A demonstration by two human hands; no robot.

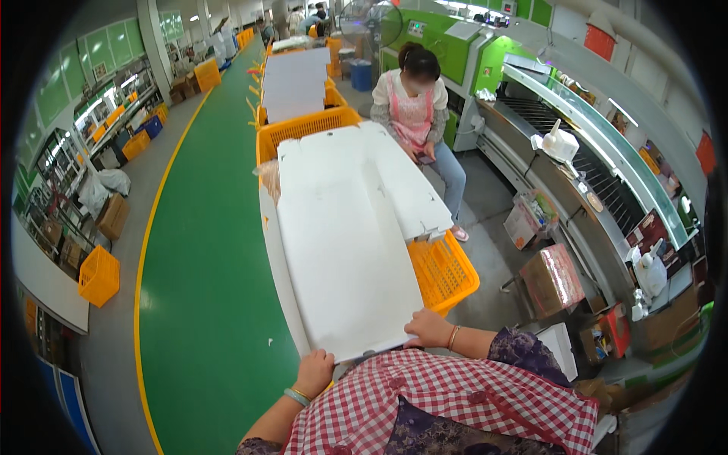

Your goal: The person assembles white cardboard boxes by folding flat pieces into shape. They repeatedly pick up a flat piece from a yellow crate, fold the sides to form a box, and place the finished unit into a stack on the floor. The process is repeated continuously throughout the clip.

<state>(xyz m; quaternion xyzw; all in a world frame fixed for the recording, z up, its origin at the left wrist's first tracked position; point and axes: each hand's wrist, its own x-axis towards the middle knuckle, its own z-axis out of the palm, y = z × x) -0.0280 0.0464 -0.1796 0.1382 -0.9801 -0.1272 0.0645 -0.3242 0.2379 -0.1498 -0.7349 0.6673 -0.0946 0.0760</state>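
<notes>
A large white sheet (pixel 349 258), worn and slightly bowed, lies over the orange crates in front of me. My left hand (pixel 315 371) has its fingers curled over the near left corner of this sheet. At the near right corner, my right hand (pixel 430 328) grips the edge with its thumb and fingers. Another white panel (pixel 413 197) with a notched, frayed end shows along the right side. A pale strip (pixel 279 265) runs down the left side. The sheet hides most of what lies under it.
Orange slotted crates (pixel 447 269) stand in a row, with more pale sheets (pixel 296 83) farther off. A seated person (pixel 409 106) looks toward a small object in their hands. Green machinery (pixel 436 49) and a taped carton (pixel 552 280) are at right. A green walkway (pixel 205 288) runs along the left.
</notes>
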